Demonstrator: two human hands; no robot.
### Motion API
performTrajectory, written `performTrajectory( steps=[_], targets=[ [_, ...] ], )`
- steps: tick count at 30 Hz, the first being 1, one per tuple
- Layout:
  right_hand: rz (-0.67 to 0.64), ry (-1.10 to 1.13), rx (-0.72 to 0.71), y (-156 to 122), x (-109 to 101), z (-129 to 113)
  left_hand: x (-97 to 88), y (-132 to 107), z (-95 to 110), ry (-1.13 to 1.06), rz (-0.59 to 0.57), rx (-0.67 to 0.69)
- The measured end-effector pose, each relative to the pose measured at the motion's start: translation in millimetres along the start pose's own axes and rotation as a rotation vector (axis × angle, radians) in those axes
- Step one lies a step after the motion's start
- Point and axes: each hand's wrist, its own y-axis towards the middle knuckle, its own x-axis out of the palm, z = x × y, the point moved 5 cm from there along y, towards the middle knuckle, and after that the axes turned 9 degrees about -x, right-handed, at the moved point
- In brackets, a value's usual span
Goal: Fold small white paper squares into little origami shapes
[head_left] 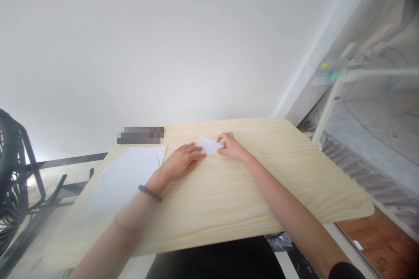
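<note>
A small folded piece of white paper (208,145) lies on the pale wooden table (209,200), between my two hands. My left hand (183,160) rests flat to its left, fingers stretched out, with the fingertips touching the paper's left edge. At the right edge, my right hand (230,146) pinches the paper between curled fingers and thumb. Dark beads circle my left wrist as a bracelet (149,193). Left of that hand, white paper sheets (127,176) are spread on the table, partly hidden by my left forearm.
A dark blurred-out rectangle (140,135) sits at the table's back left. Behind the table stands a white wall (183,48). A black woven chair (15,165) is on the left, and a white metal frame (330,104) is beyond the table's right side.
</note>
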Motion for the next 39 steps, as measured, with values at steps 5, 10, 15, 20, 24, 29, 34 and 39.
performTrajectory(
  steps=[5, 10, 15, 20, 24, 29, 34, 39],
  targets=[
    [-0.03, 0.06, 0.001, -1, -5, 2, -1.4, 0, 1, 0.009, -0.006, -0.003],
    [-0.047, 0.06, -0.057, -2, -6, 5, -2.2, -1, 2, -0.01, 0.0, 0.008],
    [-0.021, 0.051, -0.109, -4, -4, 6, -2.3, -1, 2, -0.027, 0.013, 0.004],
    [0.088, -0.083, -0.172, -8, 2, -2, -4.2, 0, 7, -0.052, 0.016, 0.002],
    [0.115, -0.194, -0.21, -8, 7, -8, -6.0, 0, 8, -0.113, 0.043, 0.007],
    [0.122, -0.258, -0.225, -10, 9, -9, -5.5, 0, 7, -0.126, 0.034, 0.01],
    [0.138, -0.327, -0.27, -13, 12, -14, -5.5, 0, 7, -0.095, 0.009, 0.011],
    [0.128, -0.367, -0.264, -14, 13, -15, -7.8, 1, 8, -0.115, -0.004, 0.025]
  ],
)
